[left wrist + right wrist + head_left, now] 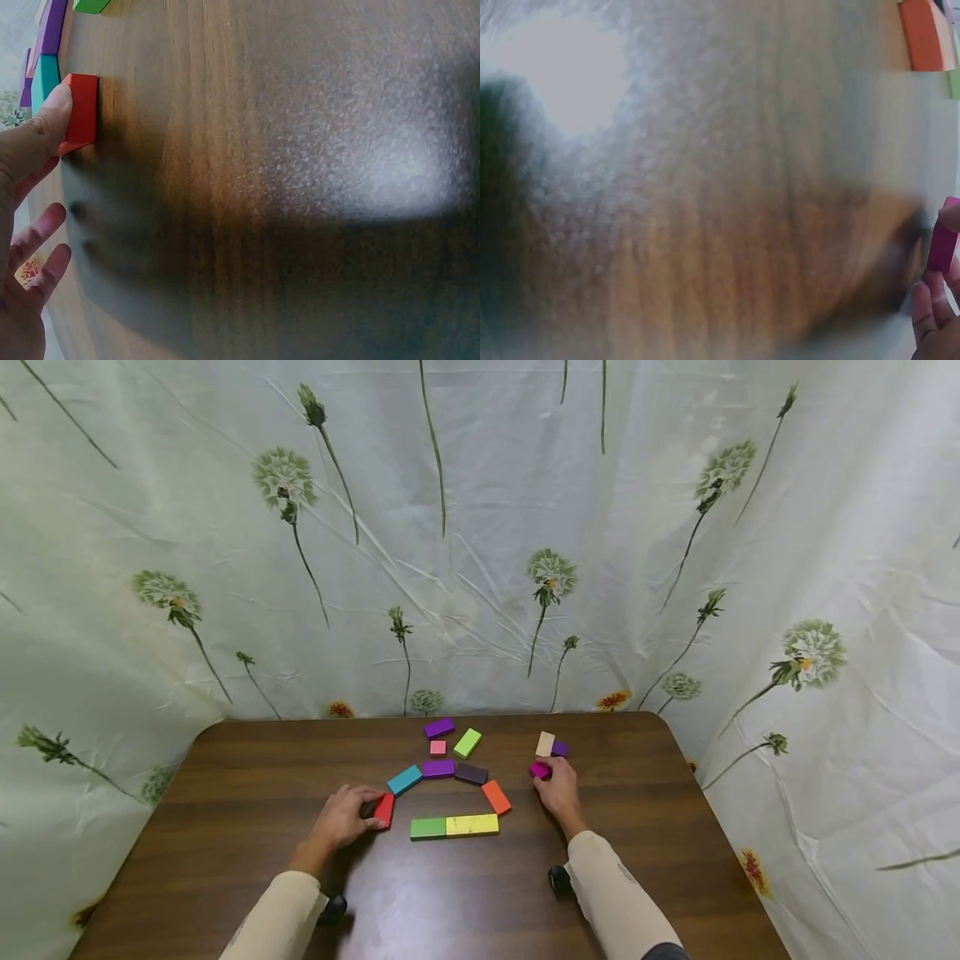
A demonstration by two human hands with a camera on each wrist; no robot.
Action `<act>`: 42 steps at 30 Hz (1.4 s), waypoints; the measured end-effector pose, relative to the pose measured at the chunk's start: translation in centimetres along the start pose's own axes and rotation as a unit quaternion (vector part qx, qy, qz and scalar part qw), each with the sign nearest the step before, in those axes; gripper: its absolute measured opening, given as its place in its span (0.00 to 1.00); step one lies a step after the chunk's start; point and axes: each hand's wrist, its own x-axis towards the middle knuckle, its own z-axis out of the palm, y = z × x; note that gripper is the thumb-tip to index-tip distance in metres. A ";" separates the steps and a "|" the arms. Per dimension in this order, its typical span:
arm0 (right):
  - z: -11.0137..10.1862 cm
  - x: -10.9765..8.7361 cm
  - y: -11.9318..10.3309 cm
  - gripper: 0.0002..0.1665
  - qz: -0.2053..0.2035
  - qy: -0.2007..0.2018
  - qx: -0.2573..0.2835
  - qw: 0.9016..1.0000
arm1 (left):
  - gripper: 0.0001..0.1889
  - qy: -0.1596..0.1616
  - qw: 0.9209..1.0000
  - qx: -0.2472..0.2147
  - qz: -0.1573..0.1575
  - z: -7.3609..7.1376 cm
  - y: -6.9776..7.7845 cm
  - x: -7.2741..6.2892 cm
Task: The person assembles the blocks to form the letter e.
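My left hand [341, 817] pinches a red block [384, 811] between thumb and finger at the left end of an arc of blocks. In the left wrist view, the thumb presses the red block [84, 112] and the other fingers are spread apart. A teal block [405, 779] lies just beyond it. On the right, my right hand [560, 792] grips a magenta block [538, 770] by its sides, close to a beige block [545, 744] and a dark purple block [560, 748]. The right wrist view catches the magenta block [943, 244] only at its edge.
The arc continues with a purple block [438, 769], a dark block [471, 773] and an orange block [496, 797]. Below lie green [428, 829] and yellow [472, 825] blocks end to end. Purple [439, 727], pink [438, 748] and lime [467, 743] blocks sit behind.
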 end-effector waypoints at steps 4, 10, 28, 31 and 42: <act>-0.2 -0.1 -0.9 0.19 -0.003 0.001 0.013 1.000 | 0.26 0.003 1.000 0.000 0.001 -0.1 0.0 -0.1; 0.2 -1.1 -2.9 0.20 -0.023 -0.017 0.041 0.999 | 0.26 -0.002 1.000 0.001 -0.009 -0.4 0.1 -0.3; 4.9 -4.2 -9.3 0.19 -0.134 -0.142 0.083 0.977 | 0.26 -0.001 1.000 -0.006 -0.012 -0.4 0.1 -0.3; 5.8 -4.5 -10.3 0.19 -0.138 -0.163 0.073 0.974 | 0.26 -0.001 1.000 -0.003 -0.008 -0.4 0.1 -0.3; 8.7 -5.4 -12.7 0.19 -0.172 -0.201 0.035 0.964 | 0.26 -0.005 1.000 -0.007 -0.016 -0.4 0.1 -0.3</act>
